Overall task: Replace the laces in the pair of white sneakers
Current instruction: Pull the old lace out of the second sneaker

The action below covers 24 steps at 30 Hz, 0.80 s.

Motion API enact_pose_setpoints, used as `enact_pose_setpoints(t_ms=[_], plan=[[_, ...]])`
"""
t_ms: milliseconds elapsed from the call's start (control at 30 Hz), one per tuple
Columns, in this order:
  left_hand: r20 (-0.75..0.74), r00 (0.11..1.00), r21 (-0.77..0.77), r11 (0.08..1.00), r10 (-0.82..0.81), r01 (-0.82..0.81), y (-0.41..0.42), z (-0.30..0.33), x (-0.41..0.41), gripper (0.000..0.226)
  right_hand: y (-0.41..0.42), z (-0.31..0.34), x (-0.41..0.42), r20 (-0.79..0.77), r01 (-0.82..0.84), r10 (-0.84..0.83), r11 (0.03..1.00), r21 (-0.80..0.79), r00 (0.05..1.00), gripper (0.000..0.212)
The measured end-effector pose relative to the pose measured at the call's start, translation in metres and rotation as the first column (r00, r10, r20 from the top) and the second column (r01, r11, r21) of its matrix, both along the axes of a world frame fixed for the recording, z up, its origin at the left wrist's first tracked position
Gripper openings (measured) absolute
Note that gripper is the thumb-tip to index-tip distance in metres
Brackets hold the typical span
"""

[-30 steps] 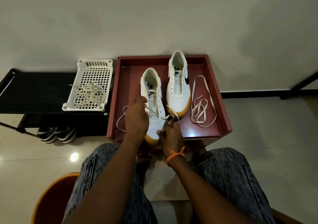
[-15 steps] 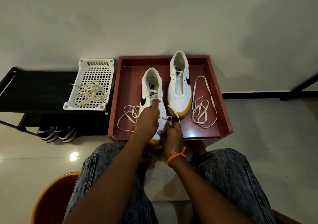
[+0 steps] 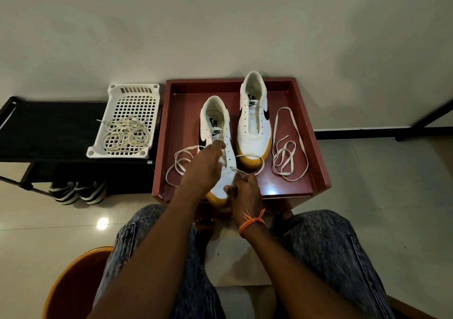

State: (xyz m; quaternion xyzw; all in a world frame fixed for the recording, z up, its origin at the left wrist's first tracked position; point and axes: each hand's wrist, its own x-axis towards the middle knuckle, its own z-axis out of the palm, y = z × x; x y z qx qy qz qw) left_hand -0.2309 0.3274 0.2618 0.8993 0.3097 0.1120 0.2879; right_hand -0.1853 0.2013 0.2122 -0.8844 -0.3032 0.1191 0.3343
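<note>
In the head view, the toe half of the near sneaker (image 3: 215, 132) is largely hidden behind both hands, so the eyelets being worked cannot be made out. The fingertips of the left hand (image 3: 204, 165) are turned away from the camera; whether they pinch the lace (image 3: 180, 163) or only press on the tongue cannot be told. The lower frame is filled by forearms and jeans-clad knees (image 3: 323, 252), and an orange stool (image 3: 71, 284) is cut off at the bottom left.

The left hand is reached forward over the near sneaker's lacing area, its fingers curled downward at the tongue. The right hand (image 3: 246, 191), with an orange thread band (image 3: 252, 222) at its wrist, is set against the toe of that sneaker, and an end of the lace is pinched between its thumb and fingers.

Both sneakers are stood in a red tray (image 3: 318, 161), toes toward the person; the far sneaker (image 3: 253, 120) is unlaced. The lace is looped loosely on the tray to the left of the near sneaker. A second lace (image 3: 289, 147) is lain in loops right of the far sneaker. Old laces (image 3: 126, 134) are coiled in a white basket (image 3: 133, 98) on a black rack (image 3: 49, 127), with striped shoes (image 3: 78, 192) below it.
</note>
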Motion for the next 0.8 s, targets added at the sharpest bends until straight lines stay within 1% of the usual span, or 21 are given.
enact_pose_setpoints(t_ms=[33, 67, 133, 200, 267, 300, 367, 433, 467, 533, 600, 667, 700, 800], plan=[[-0.038, 0.999, -0.029, 1.0, -0.013, 0.012, -0.002, -0.005, 0.003, 0.043, 0.0, 0.0, 0.0, -0.001, 0.001, -0.001, 1.0, 0.0, 1.0, 0.016], [-0.043, 0.999, -0.053, 0.999, -0.005, 0.003, -0.004, -0.008, 0.005, 0.04, -0.001, 0.001, 0.0, 0.0, 0.005, -0.005, 1.0, 0.009, 1.0, 0.016], [0.001, 0.999, -0.075, 0.997, 0.034, -0.034, -0.006, -0.008, 0.008, 0.032, -0.001, 0.001, 0.0, -0.001, 0.008, -0.008, 1.0, 0.021, 1.0, 0.014], [0.038, 0.996, -0.034, 0.996, 0.08, -0.079, -0.001, -0.002, 0.006, 0.023, -0.001, 0.002, 0.0, -0.007, 0.001, -0.001, 1.0, 0.01, 1.0, 0.015], [0.082, 0.981, 0.094, 0.978, 0.178, -0.185, 0.011, 0.006, 0.0, 0.017, -0.001, 0.003, 0.001, -0.011, -0.014, 0.014, 1.0, -0.005, 1.0, 0.016], [0.114, 0.964, 0.128, 0.959, 0.24, -0.254, 0.02, 0.008, -0.005, 0.015, -0.001, 0.003, 0.001, -0.01, -0.018, 0.018, 1.0, -0.014, 1.0, 0.016], [0.165, 0.921, 0.101, 0.923, 0.352, -0.371, 0.035, 0.011, -0.015, 0.013, 0.0, 0.003, 0.002, -0.011, -0.018, 0.018, 0.999, -0.038, 1.0, 0.019], [0.15, 0.908, 0.111, 0.906, 0.392, -0.409, 0.04, 0.013, -0.021, 0.016, 0.001, 0.003, 0.002, -0.025, -0.017, 0.015, 0.998, -0.065, 1.0, 0.022], [0.133, 0.918, 0.137, 0.91, 0.374, -0.39, 0.036, 0.016, -0.02, 0.02, 0.002, 0.004, 0.002, -0.023, -0.014, 0.012, 0.997, -0.076, 1.0, 0.024], [0.117, 0.958, 0.144, 0.95, 0.262, -0.277, 0.025, 0.019, -0.014, 0.028, 0.002, 0.004, 0.002, -0.006, -0.008, 0.008, 0.998, -0.067, 1.0, 0.022], [0.106, 0.991, 0.119, 0.988, 0.08, -0.093, 0.015, 0.016, -0.007, 0.032, 0.002, 0.004, 0.001, -0.006, -0.005, 0.004, 0.998, -0.056, 1.0, 0.019], [0.054, 0.997, 0.068, 0.996, -0.062, 0.058, 0.007, 0.007, 0.001, 0.031, 0.001, 0.004, 0.0, -0.005, 0.0, 0.0, 0.999, -0.034, 1.0, 0.018], [0.019, 0.997, 0.042, 0.996, -0.077, 0.076, 0.004, 0.001, 0.004, 0.029, 0.001, 0.003, 0.0, 0.004, 0.0, 0.0, 1.0, -0.019, 1.0, 0.018], [-0.011, 1.0, -0.005, 1.0, -0.022, 0.022, -0.003, -0.006, 0.008, 0.025, 0.002, 0.002, -0.001, -0.005, 0.011, -0.011, 1.0, -0.002, 1.0, 0.019]])
